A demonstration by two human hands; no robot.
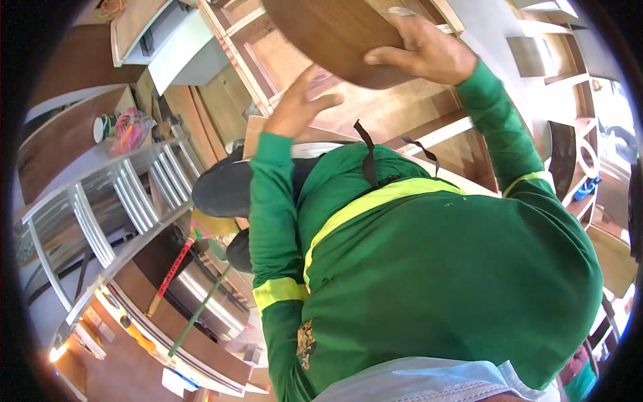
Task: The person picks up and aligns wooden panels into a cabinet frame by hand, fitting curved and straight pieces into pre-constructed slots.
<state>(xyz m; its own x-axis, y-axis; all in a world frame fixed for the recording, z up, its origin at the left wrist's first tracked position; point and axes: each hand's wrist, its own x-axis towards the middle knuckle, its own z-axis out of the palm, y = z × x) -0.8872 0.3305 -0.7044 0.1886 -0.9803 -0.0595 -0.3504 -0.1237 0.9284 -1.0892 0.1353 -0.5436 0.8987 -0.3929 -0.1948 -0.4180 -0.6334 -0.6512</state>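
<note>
A dark brown wooden panel with a curved edge (328, 33) is tilted over a pale timber frame at the top of the view. My right hand (429, 53) has hold of the panel's right side, its thumb lying across the brown face; some of its fingers are hidden. On the other side, my left hand (295, 107) is open, thumb and fingers apart. Its fingertips come close to the panel's curved edge; whether they touch it I cannot tell. Below the panel spreads the timber frame (248, 20), with shallow compartments and light wooden rails.
An aluminium ladder (134, 194) lies at the left, with a pink plastic bag (130, 130) beyond it. Nearby are a red-handled tool (171, 278), a green rod (201, 311) and a shiny metal cylinder (211, 295). Wooden shelving (576, 74) stands at the right, near a roll of tape (588, 157).
</note>
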